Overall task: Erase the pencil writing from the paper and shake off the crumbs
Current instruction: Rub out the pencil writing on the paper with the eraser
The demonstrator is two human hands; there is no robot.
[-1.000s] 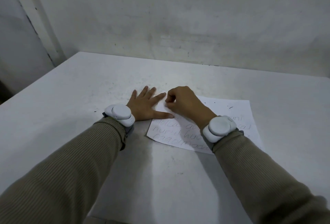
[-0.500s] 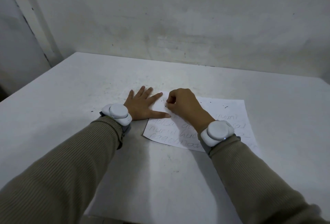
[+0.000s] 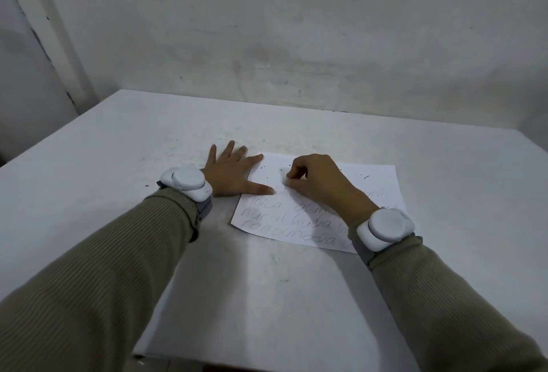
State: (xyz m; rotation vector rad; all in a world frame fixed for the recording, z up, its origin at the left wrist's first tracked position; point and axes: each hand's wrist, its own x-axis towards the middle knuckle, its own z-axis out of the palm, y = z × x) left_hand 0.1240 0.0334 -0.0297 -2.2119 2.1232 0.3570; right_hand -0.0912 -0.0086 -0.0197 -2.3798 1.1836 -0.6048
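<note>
While left hand (image 3: 228, 174) presses paper (image 3: 382, 183) with fingers spread, right hand (image 3: 318, 182) pinches eraser (image 3: 286, 182).

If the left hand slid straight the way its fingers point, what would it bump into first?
Nothing nearby, it seems. The left hand lies flat, fingers aimed at the far edge, with only bare table ahead. The wall behind would likely come first, though depth is unclear.

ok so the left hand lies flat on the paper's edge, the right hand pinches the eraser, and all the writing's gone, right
Not all gone: the head view shows lines of pencil writing on the near part of the paper. The rest holds: the left hand lies flat on its edge and the right hand pinches the eraser.
</note>
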